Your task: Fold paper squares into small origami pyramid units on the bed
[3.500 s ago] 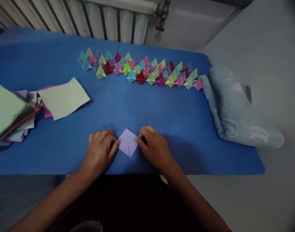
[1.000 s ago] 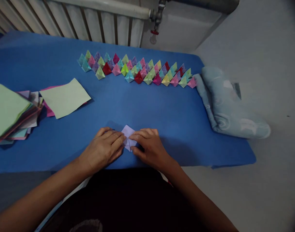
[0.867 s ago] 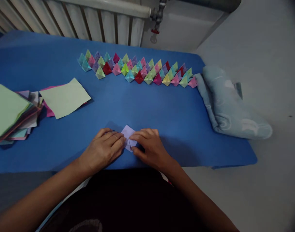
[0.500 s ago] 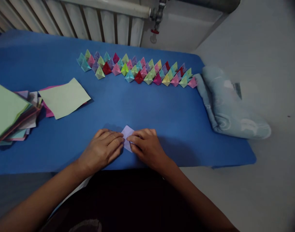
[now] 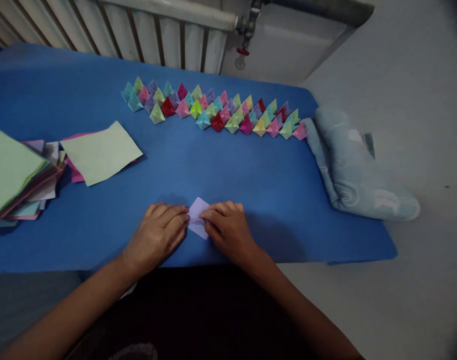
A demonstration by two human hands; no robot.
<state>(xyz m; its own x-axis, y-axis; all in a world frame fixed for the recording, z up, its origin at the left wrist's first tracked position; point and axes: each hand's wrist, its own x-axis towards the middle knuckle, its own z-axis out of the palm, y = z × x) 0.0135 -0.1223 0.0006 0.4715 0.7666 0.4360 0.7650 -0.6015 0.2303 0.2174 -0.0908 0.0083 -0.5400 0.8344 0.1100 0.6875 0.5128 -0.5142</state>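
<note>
A small folded piece of lilac origami paper (image 5: 198, 206) lies near the front edge of the blue table, one corner pointing away from me. My left hand (image 5: 159, 230) rests at its left side, fingers together and their tips on the paper's edge. From the right, my right hand (image 5: 227, 227) pinches the paper with thumb and forefinger, the other fingers curled. A crease or raised flap shows across the paper's middle between the hands. Both hands partly cover its side corners.
Several rows of small folded paper boats (image 5: 213, 112) in many colours stand along the back. A stack of coloured paper (image 5: 14, 170) and loose sheets (image 5: 103, 152) lie left. At the right edge of the blue table (image 5: 228, 170) sits a folded blanket (image 5: 348, 160). A radiator (image 5: 168, 40) stands behind.
My right hand has shifted slightly right, and more of the lilac paper's lower part and its middle crease shows. The whole view has moved a little.
</note>
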